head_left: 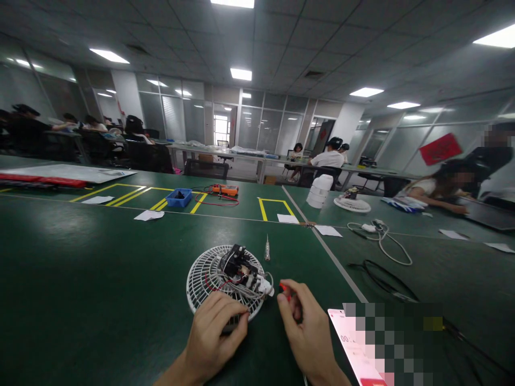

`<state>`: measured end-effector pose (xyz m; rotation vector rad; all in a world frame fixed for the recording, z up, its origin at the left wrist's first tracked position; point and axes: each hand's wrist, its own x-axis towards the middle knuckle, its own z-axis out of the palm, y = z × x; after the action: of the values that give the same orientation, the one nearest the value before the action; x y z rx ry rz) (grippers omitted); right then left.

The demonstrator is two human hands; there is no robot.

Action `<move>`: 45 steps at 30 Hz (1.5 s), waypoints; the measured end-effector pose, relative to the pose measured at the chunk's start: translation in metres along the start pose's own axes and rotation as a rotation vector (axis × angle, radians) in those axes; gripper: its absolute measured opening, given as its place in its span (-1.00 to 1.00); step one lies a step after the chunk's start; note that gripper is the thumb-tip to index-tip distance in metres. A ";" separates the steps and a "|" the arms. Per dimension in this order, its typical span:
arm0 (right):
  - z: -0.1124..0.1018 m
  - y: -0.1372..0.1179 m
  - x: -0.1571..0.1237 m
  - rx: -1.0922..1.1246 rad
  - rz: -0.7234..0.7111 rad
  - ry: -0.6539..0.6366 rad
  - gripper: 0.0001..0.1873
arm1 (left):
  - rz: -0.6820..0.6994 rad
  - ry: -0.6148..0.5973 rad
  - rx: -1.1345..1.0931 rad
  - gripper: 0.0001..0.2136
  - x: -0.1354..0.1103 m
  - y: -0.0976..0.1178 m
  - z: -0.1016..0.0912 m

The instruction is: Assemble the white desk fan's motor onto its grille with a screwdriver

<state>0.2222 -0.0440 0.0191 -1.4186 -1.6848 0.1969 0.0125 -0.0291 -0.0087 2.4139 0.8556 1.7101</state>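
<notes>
A white round fan grille (pixel 205 276) lies flat on the green table, with a small motor and a bundle of wires (pixel 241 271) on top of it. My left hand (pixel 215 327) rests on the grille's near edge, fingers curled and pinching its rim. Just right of the grille, my right hand (pixel 306 327) is closed on a small red-tipped tool (pixel 284 288) that points toward the wires. A clear-handled screwdriver (pixel 267 249) lies beyond the grille.
A phone (pixel 354 348) lies at my right. Black and white cables (pixel 382 241) cross the table on the right. Farther back stand a blue tray (pixel 179 197), an orange multimeter (pixel 225 189), a white fan body (pixel 319 191) and paper slips. People sit at other tables.
</notes>
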 end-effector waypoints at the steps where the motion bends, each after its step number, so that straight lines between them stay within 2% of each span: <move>1: -0.002 0.005 0.002 -0.103 0.066 -0.001 -0.62 | -0.009 0.005 0.001 -0.80 0.000 0.000 0.000; 3: -0.004 0.013 0.005 -0.321 0.167 -0.095 -0.33 | -0.025 0.019 0.009 -0.81 0.001 -0.001 -0.002; 5: -0.006 0.016 0.005 -0.433 0.247 -0.241 -0.17 | -0.038 0.027 0.020 -0.83 0.001 -0.001 -0.003; 8: -0.006 0.014 0.005 -0.430 0.333 -0.382 -0.15 | -0.045 0.037 0.040 -0.85 0.002 -0.001 -0.003; 13: -0.005 0.014 0.004 -0.341 0.376 -0.382 -0.14 | -0.064 0.034 0.054 -0.86 0.001 -0.002 -0.003; 19: -0.003 0.015 0.004 -0.064 0.378 -0.217 -0.17 | -0.090 0.033 0.045 -0.86 -0.001 -0.003 -0.003; 23: -0.005 0.006 0.009 0.340 0.428 -0.101 -0.14 | -0.092 0.044 0.033 -0.88 0.000 -0.002 -0.005; 26: -0.006 0.001 0.010 0.658 0.471 -0.068 -0.12 | -0.095 0.047 0.031 -0.90 0.000 -0.001 -0.006; 30: -0.007 -0.003 0.009 0.919 0.565 -0.011 -0.23 | -0.107 0.031 0.024 -0.91 -0.001 0.000 -0.007; 35: -0.010 -0.005 0.011 1.122 0.679 0.125 -0.37 | -0.115 0.023 0.026 -0.91 0.001 0.000 -0.008; 39: -0.011 0.001 0.012 1.188 0.722 0.238 -0.49 | -0.101 0.048 0.042 -0.91 0.002 0.000 -0.006; 45: -0.011 0.005 0.015 1.201 0.746 0.357 -0.46 | -0.110 0.068 0.042 -0.90 0.002 -0.001 -0.006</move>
<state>0.2340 -0.0340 0.0302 -0.9382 -0.4307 1.0827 0.0078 -0.0289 -0.0051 2.2991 1.0225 1.7598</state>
